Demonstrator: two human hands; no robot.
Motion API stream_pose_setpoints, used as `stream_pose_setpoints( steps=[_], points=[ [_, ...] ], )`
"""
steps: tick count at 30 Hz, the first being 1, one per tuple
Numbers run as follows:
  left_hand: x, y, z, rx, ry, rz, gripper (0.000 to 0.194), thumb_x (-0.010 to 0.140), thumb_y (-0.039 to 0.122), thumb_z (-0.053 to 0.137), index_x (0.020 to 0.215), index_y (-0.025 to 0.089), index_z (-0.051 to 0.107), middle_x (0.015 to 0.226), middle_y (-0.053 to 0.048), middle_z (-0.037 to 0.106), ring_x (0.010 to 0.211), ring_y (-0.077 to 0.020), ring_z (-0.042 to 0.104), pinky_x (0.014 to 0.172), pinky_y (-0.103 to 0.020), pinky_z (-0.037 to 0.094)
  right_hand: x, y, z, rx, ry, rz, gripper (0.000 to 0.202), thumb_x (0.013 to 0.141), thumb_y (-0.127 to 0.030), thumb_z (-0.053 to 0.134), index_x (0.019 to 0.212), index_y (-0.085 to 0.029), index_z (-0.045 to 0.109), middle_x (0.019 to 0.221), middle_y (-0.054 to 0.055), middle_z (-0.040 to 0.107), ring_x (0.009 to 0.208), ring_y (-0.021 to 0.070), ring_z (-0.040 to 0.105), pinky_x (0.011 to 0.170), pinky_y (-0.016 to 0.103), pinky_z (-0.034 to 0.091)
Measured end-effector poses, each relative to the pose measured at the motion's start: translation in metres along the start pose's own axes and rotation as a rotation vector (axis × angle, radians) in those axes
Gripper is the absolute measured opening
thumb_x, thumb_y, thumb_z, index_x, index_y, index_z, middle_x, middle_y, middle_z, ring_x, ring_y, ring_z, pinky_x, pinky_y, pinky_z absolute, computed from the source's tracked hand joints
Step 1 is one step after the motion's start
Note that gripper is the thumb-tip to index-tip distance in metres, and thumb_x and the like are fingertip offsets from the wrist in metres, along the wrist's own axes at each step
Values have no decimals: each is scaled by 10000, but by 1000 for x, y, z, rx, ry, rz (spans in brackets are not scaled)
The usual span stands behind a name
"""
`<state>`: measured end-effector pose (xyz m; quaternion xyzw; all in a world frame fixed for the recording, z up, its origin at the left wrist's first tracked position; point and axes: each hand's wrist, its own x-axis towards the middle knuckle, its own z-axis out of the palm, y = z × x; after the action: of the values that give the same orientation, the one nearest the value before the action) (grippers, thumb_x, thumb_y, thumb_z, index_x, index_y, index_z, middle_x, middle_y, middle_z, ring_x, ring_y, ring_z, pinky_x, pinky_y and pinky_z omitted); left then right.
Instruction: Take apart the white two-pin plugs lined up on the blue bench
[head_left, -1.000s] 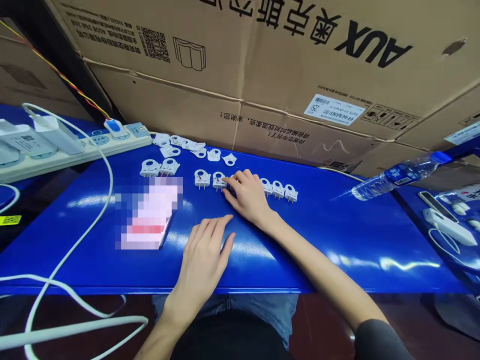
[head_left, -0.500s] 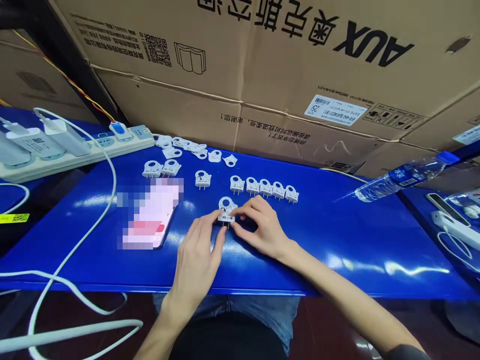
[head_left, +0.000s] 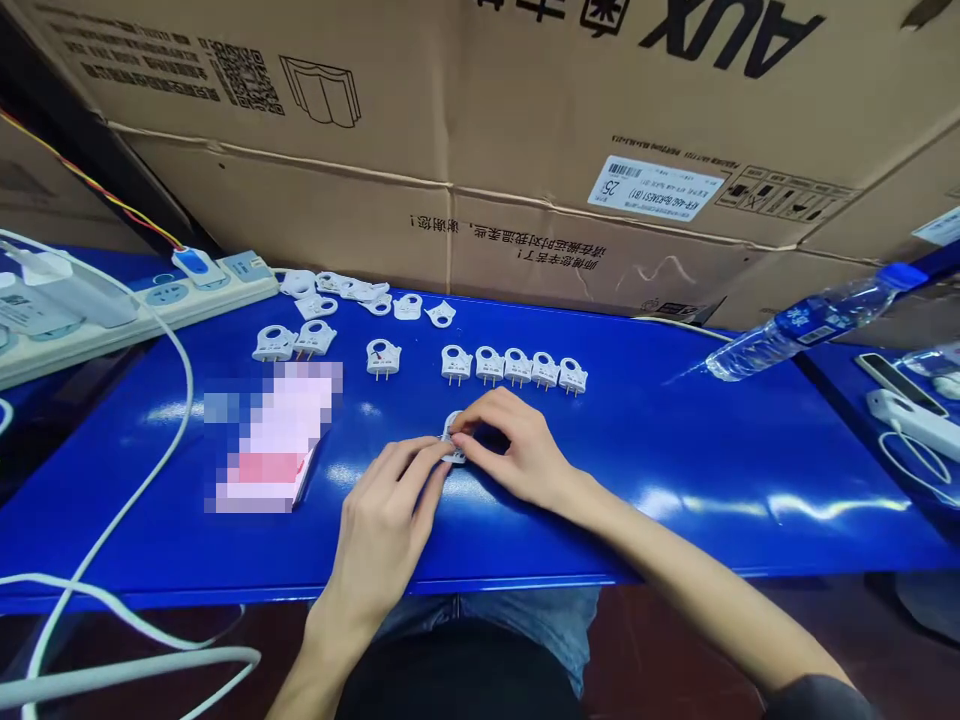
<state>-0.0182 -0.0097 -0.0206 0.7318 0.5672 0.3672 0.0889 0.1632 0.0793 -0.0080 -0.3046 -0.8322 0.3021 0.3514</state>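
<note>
A white two-pin plug with a ring-shaped handle (head_left: 456,456) is pinched between both hands above the blue table (head_left: 600,520). My left hand (head_left: 386,505) grips it from the left, thumb below and fingers above. My right hand (head_left: 521,450) holds its right side with curled fingertips. The fingers cover much of the plug, and its pins are hidden. Just beyond the hands, several similar white plugs (head_left: 517,368) stand in a row with their pins facing me. A single plug (head_left: 382,358) lies left of that row.
At the back left are two more plugs (head_left: 274,343) and several loose white ring-shaped parts (head_left: 349,288). A phone (head_left: 281,430) lies left of my hands. A power strip (head_left: 150,310) and white cables (head_left: 176,400) occupy the left. Cardboard (head_left: 480,110) walls the back; a water bottle (head_left: 814,325) lies right.
My fingers have closed further over the plug, hiding its pins and more of its body. My right fingertips have moved up toward its ring. The view has shifted slightly.
</note>
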Motion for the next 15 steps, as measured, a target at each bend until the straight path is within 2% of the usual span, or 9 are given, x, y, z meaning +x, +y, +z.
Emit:
stream_pose_setpoints(
  steps=[10, 15],
  points=[
    [0, -1, 2, 34, 15, 9, 227, 1023, 187, 565, 1229, 238, 642, 1167, -50, 698, 1085, -199, 672, 950, -331, 532, 0, -2, 2, -53, -62, 39, 112, 1045, -248, 561, 1005, -212, 659, 980, 43, 721, 911, 187, 627, 863, 350, 511],
    [0, -1, 2, 39, 25, -14, 193, 1028, 206, 559, 1197, 235, 647, 1161, -49, 709, 1081, -200, 677, 931, -323, 523, 0, -2, 4, -77, -36, 23, 110, 1041, -243, 544, 995, -202, 635, 973, 49, 703, 896, 184, 611, 850, 341, 492]
  ],
)
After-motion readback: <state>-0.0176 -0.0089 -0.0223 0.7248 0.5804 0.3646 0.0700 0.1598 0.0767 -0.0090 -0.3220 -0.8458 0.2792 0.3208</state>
